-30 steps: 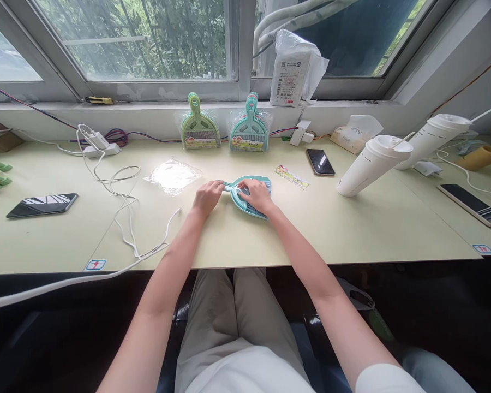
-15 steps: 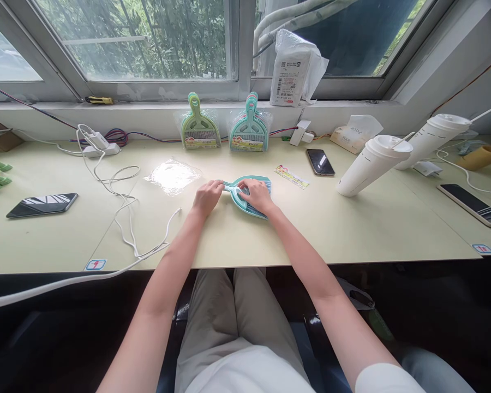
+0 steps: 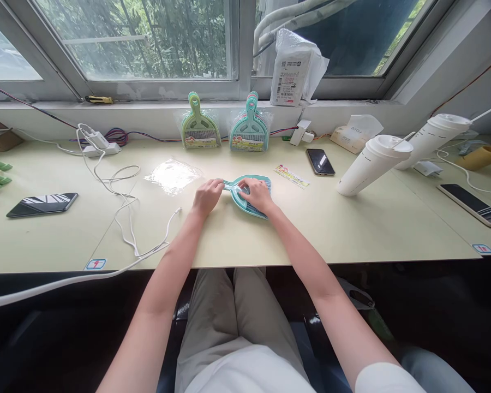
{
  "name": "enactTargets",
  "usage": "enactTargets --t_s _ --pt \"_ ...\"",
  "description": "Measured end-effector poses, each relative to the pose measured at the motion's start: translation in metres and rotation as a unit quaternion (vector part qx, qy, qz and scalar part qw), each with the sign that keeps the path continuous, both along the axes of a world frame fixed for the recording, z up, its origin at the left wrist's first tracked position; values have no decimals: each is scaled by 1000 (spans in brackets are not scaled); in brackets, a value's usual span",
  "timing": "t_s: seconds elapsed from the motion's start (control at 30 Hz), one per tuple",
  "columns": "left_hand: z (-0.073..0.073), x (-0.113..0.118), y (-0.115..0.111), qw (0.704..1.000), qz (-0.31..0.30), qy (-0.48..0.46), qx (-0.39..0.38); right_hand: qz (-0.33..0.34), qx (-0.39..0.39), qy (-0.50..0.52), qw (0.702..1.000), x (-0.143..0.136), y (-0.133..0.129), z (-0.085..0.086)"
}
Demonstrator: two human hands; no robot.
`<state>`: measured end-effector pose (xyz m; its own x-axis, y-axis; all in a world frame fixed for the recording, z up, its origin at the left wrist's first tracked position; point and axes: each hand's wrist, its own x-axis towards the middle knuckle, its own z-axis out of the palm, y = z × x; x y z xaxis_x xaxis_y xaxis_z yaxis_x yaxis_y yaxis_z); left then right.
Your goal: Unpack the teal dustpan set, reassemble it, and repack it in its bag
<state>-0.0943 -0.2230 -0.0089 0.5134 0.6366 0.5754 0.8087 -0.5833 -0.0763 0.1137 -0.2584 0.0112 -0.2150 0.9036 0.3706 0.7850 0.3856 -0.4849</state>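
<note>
A small teal dustpan [image 3: 238, 200] lies on the table in front of me, its handle pointing left. Nested in it is a matching hand brush [image 3: 253, 209], bristles toward the right. My left hand [image 3: 208, 196] is closed around the handle end. My right hand [image 3: 257, 194] lies over the brush's body with curled fingers gripping it, hiding part of brush and pan. A clear plastic wrapper [image 3: 173, 176] rests to the left of the dustpan. To its right is a printed label strip [image 3: 292, 177].
Wrapped green [image 3: 200, 123] and teal [image 3: 249, 125] dustpan sets lean against the wall. A white cable [image 3: 126, 218] winds across the left side near a phone [image 3: 43, 206]. Right of my hands are another phone [image 3: 320, 162], a tilted white cup [image 3: 372, 166] and a tissue pack [image 3: 355, 135].
</note>
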Motion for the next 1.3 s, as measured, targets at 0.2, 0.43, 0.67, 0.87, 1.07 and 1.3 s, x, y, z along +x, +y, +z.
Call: enactTargets --t_s 0.2,0.43,0.67,0.87,1.07,1.3 --pt "6 2 -3 1000 1 -21 3 -3 -3 4 1000 0 -1 4" --pt "10 2 -6 1000 4 -26 -10 -6 -7 13 1000 1 -1 5" --pt "10 2 -6 999 0 -30 -12 -5 -11 16 1000 0 -1 5" --pt "11 2 -7 999 0 -34 -19 -7 -9 18 1000 0 -2 6" --pt "13 3 -8 1000 3 -27 -14 -4 -7 23 1000 0 -2 6" --pt "14 3 -10 999 4 -43 -25 -5 -13 18 1000 1 -3 8"
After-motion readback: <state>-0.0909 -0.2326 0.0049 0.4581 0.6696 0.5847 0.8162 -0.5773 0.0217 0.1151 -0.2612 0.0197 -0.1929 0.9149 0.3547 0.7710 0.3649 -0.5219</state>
